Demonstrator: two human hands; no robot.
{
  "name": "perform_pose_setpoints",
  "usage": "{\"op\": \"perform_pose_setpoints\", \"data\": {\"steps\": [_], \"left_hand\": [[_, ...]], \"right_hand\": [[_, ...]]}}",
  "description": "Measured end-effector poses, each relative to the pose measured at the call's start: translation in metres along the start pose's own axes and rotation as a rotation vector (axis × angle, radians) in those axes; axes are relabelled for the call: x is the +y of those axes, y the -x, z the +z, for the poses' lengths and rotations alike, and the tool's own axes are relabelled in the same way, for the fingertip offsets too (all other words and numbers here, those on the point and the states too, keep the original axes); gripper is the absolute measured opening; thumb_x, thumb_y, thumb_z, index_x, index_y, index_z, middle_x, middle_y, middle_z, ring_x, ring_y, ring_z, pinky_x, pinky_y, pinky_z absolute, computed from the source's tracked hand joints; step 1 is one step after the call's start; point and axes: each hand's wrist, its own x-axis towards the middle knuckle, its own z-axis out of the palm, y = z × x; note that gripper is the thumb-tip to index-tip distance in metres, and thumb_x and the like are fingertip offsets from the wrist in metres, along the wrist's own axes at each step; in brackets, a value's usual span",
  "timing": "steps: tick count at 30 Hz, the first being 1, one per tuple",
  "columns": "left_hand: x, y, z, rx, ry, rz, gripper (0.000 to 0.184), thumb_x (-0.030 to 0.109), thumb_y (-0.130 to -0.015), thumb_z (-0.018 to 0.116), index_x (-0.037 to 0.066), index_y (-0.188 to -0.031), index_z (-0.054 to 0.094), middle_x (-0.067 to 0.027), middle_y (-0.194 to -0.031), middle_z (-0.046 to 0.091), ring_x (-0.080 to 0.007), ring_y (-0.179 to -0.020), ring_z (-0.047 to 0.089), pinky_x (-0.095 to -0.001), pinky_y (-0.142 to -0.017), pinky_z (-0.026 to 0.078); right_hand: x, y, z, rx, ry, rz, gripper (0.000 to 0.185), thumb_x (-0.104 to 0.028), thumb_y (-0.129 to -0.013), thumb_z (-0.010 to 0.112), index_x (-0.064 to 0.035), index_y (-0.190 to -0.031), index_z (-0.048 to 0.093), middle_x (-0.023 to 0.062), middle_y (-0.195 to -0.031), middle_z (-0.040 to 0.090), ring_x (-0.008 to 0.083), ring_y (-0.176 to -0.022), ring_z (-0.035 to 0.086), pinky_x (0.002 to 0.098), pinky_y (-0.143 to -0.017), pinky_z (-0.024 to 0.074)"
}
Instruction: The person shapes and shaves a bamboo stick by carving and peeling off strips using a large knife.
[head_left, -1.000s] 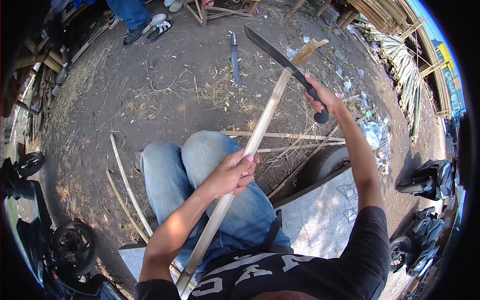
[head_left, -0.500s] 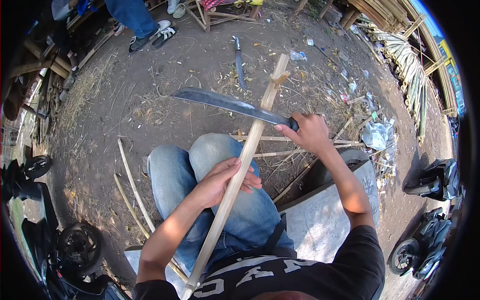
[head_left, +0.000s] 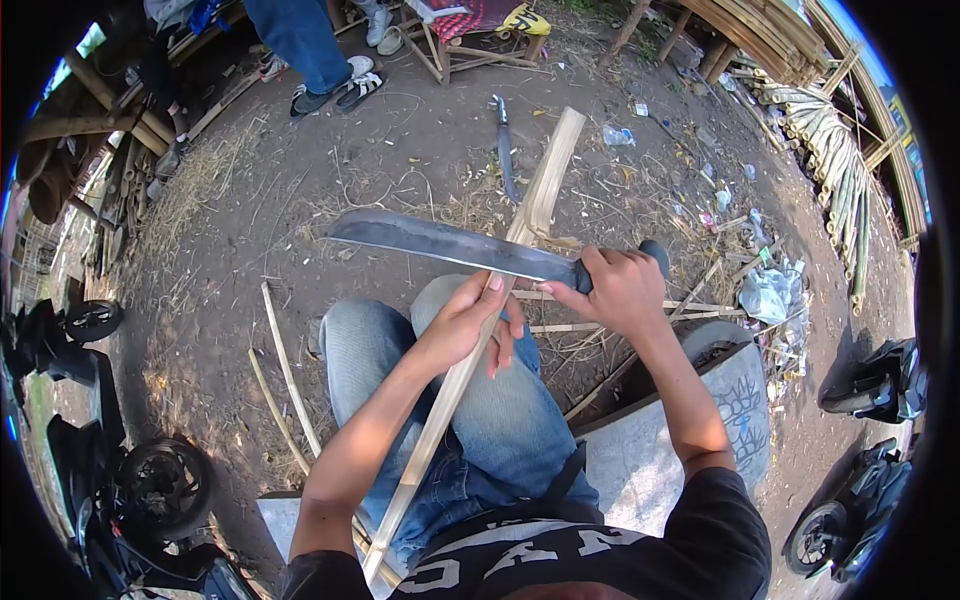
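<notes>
A long pale bamboo strip (head_left: pixel 455 385) slants up from my waist over my jeans, with a loosened sliver curling near its upper part. My left hand (head_left: pixel 465 325) is wrapped round the strip just below the blade, some fingers showing on its far side. My right hand (head_left: pixel 622 290) grips the black handle of a machete (head_left: pixel 440 242). The dark blade lies across the strip, its tip pointing left, close to my left thumb. A second knife (head_left: pixel 505 150) rests on the dirt beyond the strip's upper end.
Thin strips (head_left: pixel 288 370) lie at my left. Beside me is a grey slab (head_left: pixel 640 440) with a tyre near it. Motorcycles (head_left: pixel 165 490) stand at both sides. Bamboo poles (head_left: pixel 835 165) are piled at the right. A person's legs (head_left: pixel 300 45) show at the top.
The machete has come down from the strip's upper end to just above my left hand, its blade now crosswise. My left hand has moved up the strip. The view has shifted slightly.
</notes>
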Motion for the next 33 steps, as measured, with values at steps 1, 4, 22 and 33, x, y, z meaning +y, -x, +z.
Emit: {"op": "perform_pose_setpoints", "data": {"steps": [1,4,22,33], "left_hand": [[-0.007,-0.005,0.000,0.014,-0.022,0.015,0.045,0.039,-0.112,0.030,-0.001,-0.126,0.047,-0.0051,-0.080,0.053,-0.0126,-0.048,0.057,-0.0238,-0.034,0.044],[-0.016,-0.014,0.000,0.044,-0.029,-0.030,0.043,0.038,-0.112,0.031,-0.001,-0.120,0.048,-0.0028,-0.074,0.049,-0.0081,-0.041,0.046,-0.0221,-0.032,0.035],[-0.028,-0.027,0.009,0.097,0.026,-0.122,0.026,0.033,-0.112,0.035,0.009,-0.107,0.045,0.0055,-0.072,0.035,-0.0027,-0.049,0.030,-0.0226,-0.038,0.028],[-0.030,-0.033,0.009,0.101,0.114,-0.124,0.031,0.034,-0.112,0.034,0.006,-0.110,0.048,0.0060,-0.072,0.035,-0.0017,-0.050,0.029,-0.0219,-0.039,0.025]], "right_hand": [[0.007,0.002,0.000,-0.082,0.030,0.053,0.065,-0.070,-0.083,0.066,-0.0063,-0.074,0.062,0.0106,-0.056,0.062,0.0297,-0.050,0.066,0.0375,-0.047,0.0495],[0.008,0.010,0.007,-0.162,0.102,0.096,0.063,-0.068,-0.084,0.066,-0.0063,-0.075,0.062,0.0111,-0.060,0.064,0.0303,-0.053,0.066,0.0385,-0.050,0.0505],[0.119,0.000,0.086,-0.225,-0.440,0.433,0.072,-0.063,-0.099,0.047,0.0010,-0.067,0.058,0.0168,-0.052,0.055,0.0301,-0.044,0.055,0.0392,-0.048,0.0470],[0.070,-0.006,0.058,-0.324,-0.290,0.386,0.055,-0.052,-0.095,0.062,-0.0005,-0.075,0.064,0.0221,-0.059,0.057,0.0431,-0.059,0.062,0.0480,-0.060,0.0495]]}}
